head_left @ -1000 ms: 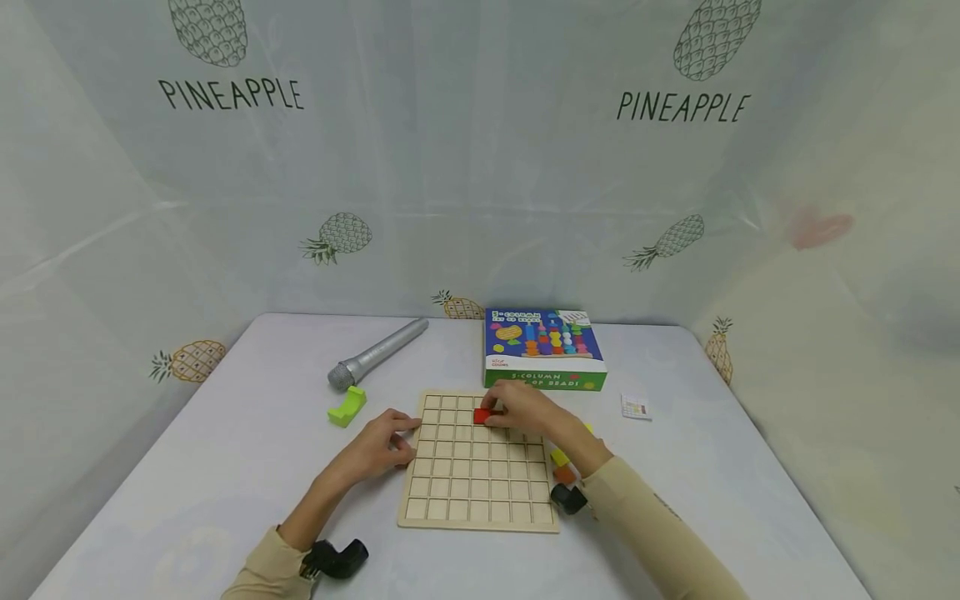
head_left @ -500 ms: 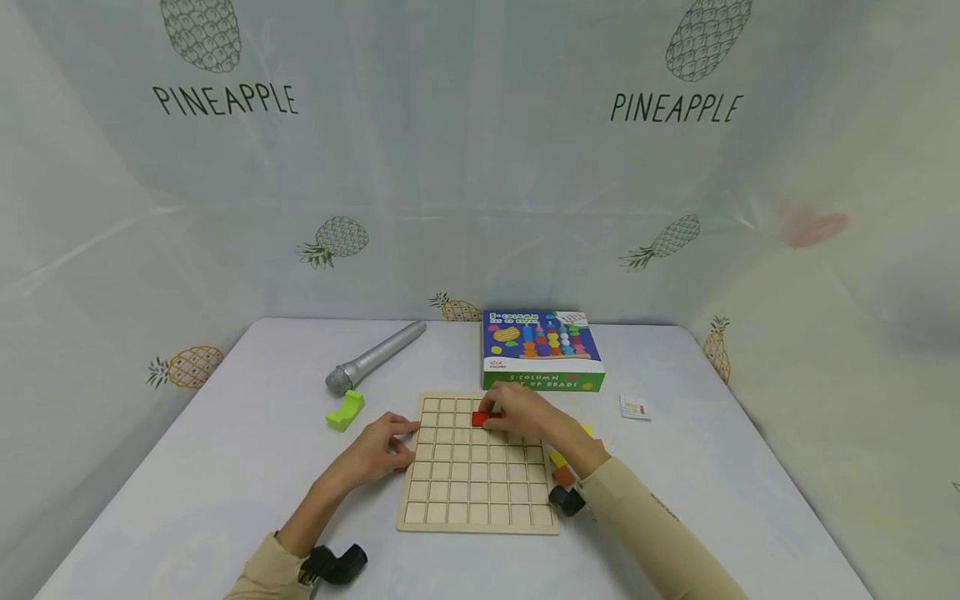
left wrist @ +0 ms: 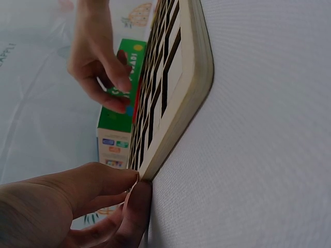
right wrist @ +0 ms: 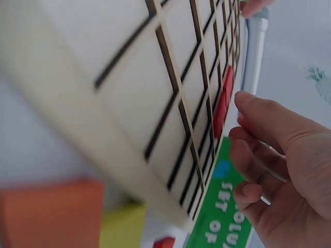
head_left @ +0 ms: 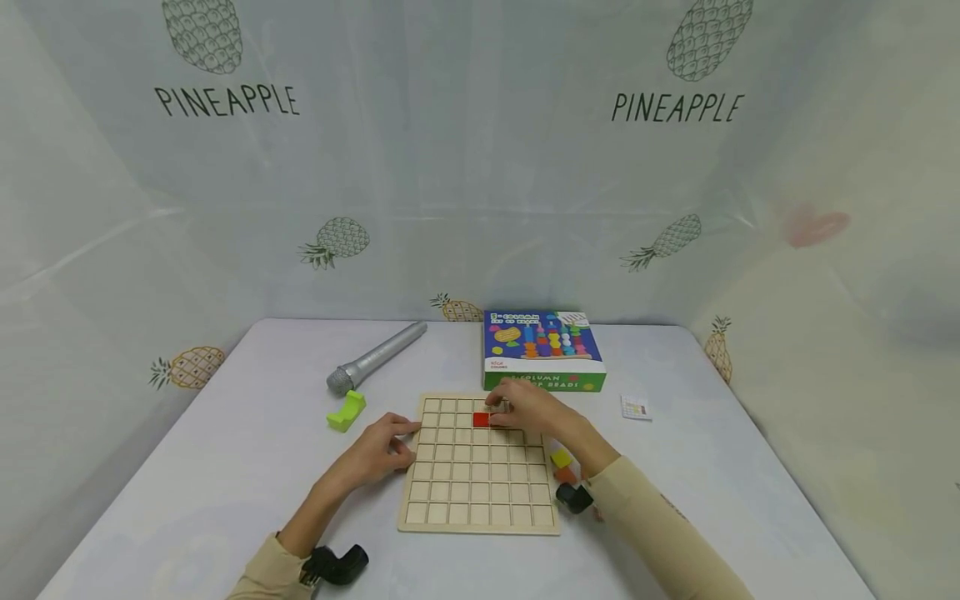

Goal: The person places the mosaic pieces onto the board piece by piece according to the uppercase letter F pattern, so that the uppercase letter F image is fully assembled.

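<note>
A wooden grid board [head_left: 461,527] lies flat on the table between the two hands. In its upper part sits a red block [head_left: 481,420], set among the cells; the right wrist view shows this red [right wrist: 221,111] low in the grid. My right hand [head_left: 534,408] hovers just right of the block, fingers loosely bent and holding nothing, its fingertips close over the board. My left hand [head_left: 375,448] rests at the board's left edge. Thumb and fingertips touch the rim, as the left wrist view also shows, with the hand [left wrist: 98,201] low beside the wood.
Orange [head_left: 566,474] and yellow [head_left: 561,458] blocks lie right of the board, partly under the right forearm. Behind stands a bead game box [head_left: 543,350]. A silver microphone [head_left: 377,358] and a lime green curved piece [head_left: 347,412] lie left; a small printed card [head_left: 636,407] is right.
My right hand's fingers have come off the red block and shifted slightly right, leaving it in the grid. The left hand has stayed at the board's edge.
</note>
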`<action>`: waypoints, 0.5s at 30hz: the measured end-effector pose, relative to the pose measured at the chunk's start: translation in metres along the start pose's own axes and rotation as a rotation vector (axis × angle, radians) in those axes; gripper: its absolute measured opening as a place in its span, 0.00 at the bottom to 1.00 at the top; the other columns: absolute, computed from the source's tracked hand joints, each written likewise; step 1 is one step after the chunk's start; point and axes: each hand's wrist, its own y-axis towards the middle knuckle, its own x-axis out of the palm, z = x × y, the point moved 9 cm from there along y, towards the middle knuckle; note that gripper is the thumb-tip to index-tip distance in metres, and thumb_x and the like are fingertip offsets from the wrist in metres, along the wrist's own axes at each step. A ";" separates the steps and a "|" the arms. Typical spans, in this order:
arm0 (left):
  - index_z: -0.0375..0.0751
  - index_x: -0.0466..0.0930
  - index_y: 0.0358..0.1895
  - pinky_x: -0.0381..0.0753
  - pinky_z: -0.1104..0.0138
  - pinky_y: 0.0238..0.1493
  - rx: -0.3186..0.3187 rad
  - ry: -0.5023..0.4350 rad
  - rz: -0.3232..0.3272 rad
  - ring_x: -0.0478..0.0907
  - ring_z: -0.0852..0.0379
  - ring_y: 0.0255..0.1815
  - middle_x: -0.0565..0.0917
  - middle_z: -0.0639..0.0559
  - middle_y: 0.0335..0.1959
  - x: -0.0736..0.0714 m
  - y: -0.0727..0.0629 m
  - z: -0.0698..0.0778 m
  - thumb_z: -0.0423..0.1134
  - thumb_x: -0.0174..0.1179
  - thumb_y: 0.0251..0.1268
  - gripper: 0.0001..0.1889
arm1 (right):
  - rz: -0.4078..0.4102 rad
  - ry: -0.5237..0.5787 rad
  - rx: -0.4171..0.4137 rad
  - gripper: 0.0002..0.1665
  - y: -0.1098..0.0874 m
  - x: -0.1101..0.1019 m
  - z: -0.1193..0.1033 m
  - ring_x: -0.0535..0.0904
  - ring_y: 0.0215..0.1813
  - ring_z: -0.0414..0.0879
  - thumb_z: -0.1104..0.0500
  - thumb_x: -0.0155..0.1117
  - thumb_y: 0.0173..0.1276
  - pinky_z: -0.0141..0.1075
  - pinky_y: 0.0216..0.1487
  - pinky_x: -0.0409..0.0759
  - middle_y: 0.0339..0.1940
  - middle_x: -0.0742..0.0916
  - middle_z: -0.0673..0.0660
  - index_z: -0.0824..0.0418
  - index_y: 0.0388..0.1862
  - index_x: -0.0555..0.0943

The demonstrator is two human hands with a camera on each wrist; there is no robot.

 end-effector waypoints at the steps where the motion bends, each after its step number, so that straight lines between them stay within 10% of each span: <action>1: 0.26 0.72 0.64 0.75 0.74 0.34 -0.003 -0.003 -0.002 0.77 0.60 0.36 0.75 0.34 0.57 0.000 0.000 0.000 0.25 0.62 0.57 0.28 | 0.003 0.004 0.005 0.15 -0.002 -0.002 0.002 0.79 0.44 0.46 0.55 0.68 0.66 0.38 0.48 0.80 0.46 0.86 0.53 0.59 0.50 0.85; 15: 0.26 0.72 0.64 0.74 0.74 0.34 -0.002 0.008 -0.005 0.78 0.61 0.36 0.75 0.34 0.57 0.000 0.002 -0.001 0.27 0.63 0.58 0.28 | 0.003 -0.044 0.121 0.16 -0.051 -0.026 0.054 0.76 0.37 0.40 0.55 0.70 0.64 0.33 0.40 0.78 0.47 0.85 0.53 0.58 0.50 0.86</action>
